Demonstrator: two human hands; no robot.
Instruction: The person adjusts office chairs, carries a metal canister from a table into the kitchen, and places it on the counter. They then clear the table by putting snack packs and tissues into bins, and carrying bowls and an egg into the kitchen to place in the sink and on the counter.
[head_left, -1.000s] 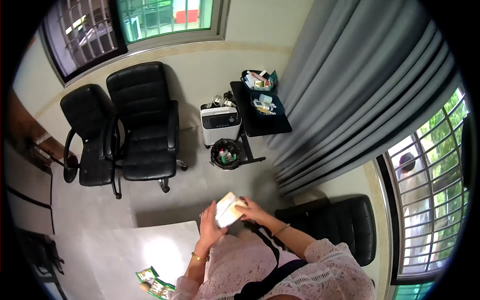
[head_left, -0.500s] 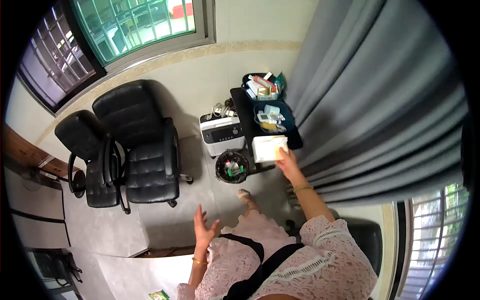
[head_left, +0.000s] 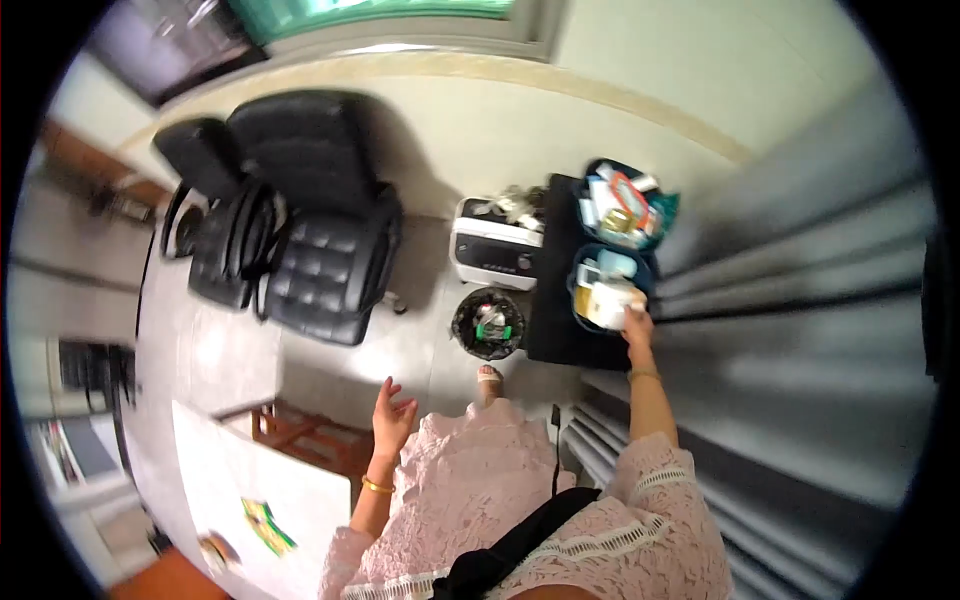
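Note:
My right hand (head_left: 638, 328) grips a white box-like packet (head_left: 608, 303) by its near right side. The packet is over the front dark blue basket (head_left: 649, 272); whether it touches the things inside cannot be made out. That basket, with several small items in it, stands on a black stand (head_left: 556, 325). Further back on the same stand is a second dark basket (head_left: 592, 168), filled with boxes and packets. My left hand (head_left: 392, 418) hangs in the air in front of my skirt, fingers apart and holding nothing.
Below the stand's left side is a black-lined trash bin (head_left: 460, 335). Behind it stands a white machine (head_left: 480, 262) with cables on top. Black office chairs (head_left: 318, 265) are on the left, a grey curtain (head_left: 790, 330) on the right. A white table (head_left: 215, 470) carries a green-yellow packet (head_left: 265, 528).
My right hand has carried the white packet from the stand's front edge to over the front basket. The view has shifted, with more of the white table showing. My left hand stays free.

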